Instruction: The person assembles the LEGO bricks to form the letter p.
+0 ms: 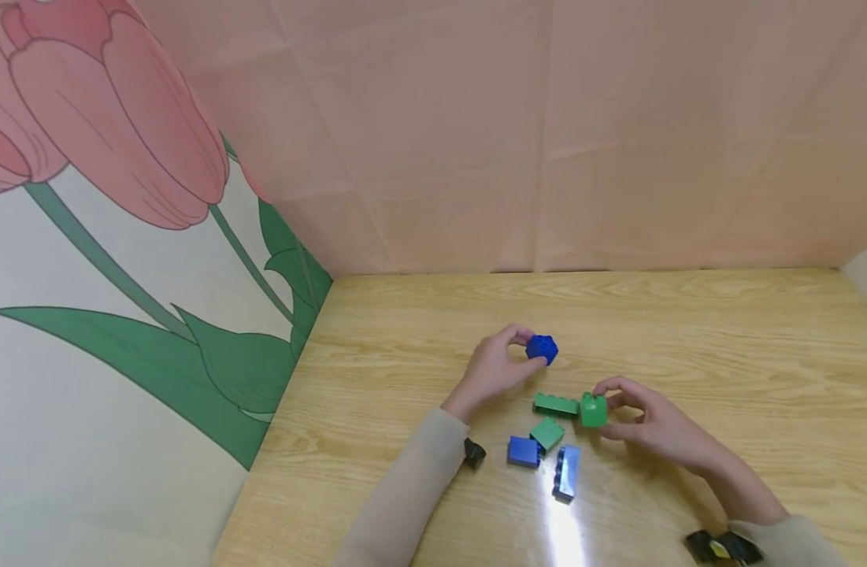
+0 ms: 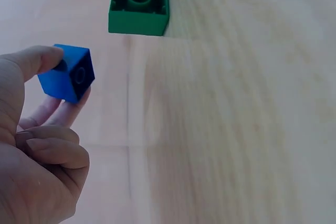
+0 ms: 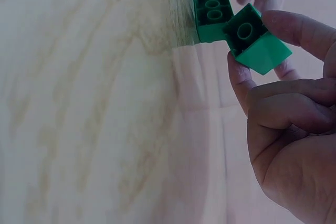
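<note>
Green squarish plastic block (image 1: 593,410) is the nearer one held, pinched between thumb and fingers of the person's right hand (image 1: 653,425), just beside a long green plastic brick (image 1: 555,405); whether they touch, I can't quite tell. Farther off, the left hand (image 1: 495,368) has thumb and fingertips clamped on a squarish blue plastic block (image 1: 542,350), over the wood-grain tabletop (image 1: 724,339). Light side-wall grips, leaving studs and hollow undersides clear, would probably serve best.

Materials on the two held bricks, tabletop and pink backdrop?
Held blue toy brick and held green toy brick: likely moulded plastic, fairly glossy; crisp edges, hollow undersides, each with a tube.
Tabletop: wood or wood-look laminate, can't tell; grain pattern, and the bright reflection suggests a smooth, semi-gloss finish.
Pink backdrop: matte, maybe fabric or thin sheeting; fold creases show.
</note>
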`<action>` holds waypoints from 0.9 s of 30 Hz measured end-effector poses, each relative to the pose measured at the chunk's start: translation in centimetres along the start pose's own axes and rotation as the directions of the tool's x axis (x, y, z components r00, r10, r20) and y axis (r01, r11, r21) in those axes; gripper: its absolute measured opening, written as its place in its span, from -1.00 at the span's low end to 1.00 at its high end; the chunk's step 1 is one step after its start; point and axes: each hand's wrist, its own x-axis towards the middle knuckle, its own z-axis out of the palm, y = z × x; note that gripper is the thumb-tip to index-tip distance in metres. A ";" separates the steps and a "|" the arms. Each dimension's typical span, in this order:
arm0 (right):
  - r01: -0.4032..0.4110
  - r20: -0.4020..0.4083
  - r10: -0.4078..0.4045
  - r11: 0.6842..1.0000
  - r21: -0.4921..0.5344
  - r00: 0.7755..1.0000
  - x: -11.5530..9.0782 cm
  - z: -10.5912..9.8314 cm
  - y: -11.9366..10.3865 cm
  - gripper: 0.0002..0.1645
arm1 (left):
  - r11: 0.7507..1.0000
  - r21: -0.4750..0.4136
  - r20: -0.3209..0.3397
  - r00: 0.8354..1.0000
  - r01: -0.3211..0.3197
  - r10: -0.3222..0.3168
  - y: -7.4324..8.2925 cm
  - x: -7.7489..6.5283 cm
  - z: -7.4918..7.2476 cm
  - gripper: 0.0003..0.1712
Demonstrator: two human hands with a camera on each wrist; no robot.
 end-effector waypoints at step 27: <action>0.039 -0.127 -0.066 0.979 -0.200 0.990 1.7 -0.8 -1.2 -0.68 | 0.994 0.007 0.180 0.978 0.106 -0.106 -1.1 2.7 1.5 -0.61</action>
